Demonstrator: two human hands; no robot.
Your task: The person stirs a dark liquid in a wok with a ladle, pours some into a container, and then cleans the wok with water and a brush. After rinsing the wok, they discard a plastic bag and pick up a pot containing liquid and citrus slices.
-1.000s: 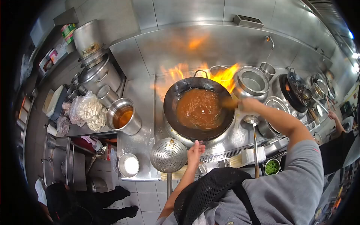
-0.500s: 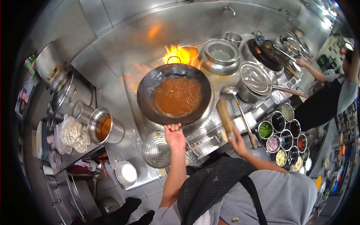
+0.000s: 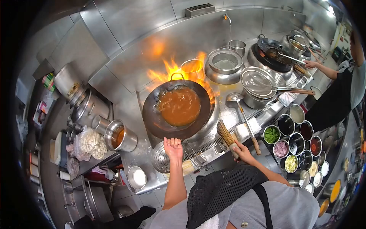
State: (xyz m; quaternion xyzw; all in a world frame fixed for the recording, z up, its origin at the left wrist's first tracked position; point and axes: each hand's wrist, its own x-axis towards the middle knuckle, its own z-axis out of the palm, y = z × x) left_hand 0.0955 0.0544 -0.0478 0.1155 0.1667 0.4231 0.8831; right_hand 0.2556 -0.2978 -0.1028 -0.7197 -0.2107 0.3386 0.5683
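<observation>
A large dark wok (image 3: pixel 152 124) holds brown liquid (image 3: pixel 181 107) and tilts slightly on the burner, with flames (image 3: pixel 171 68) rising behind it. My left hand (image 3: pixel 173 148) is closed at the wok's near edge, where its handle is; the fingers cover the grip. In my right hand (image 3: pixel 244 152) is a bamboo wok brush (image 3: pixel 227 134), its bristles pointing up and left over the stove's front edge. A ladle (image 3: pixel 244 114) with a wooden end lies just right of the brush. Partly under the wok, beside my left hand, sits a perforated strainer (image 3: pixel 161 159).
Right of the wok stand a pot of water (image 3: pixel 225 61) and a mesh sieve (image 3: pixel 257 82) on a pot. Several ingredient containers (image 3: pixel 290 163) line the right side. A co-worker's hand (image 3: pixel 310 64) works at another wok (image 3: pixel 272 49). At left is a steel pot (image 3: pixel 127 139).
The flames behind the wok have spread and grown. The brush has come closer to my body and is no longer blurred. The view has shifted, and water now runs from the tap.
</observation>
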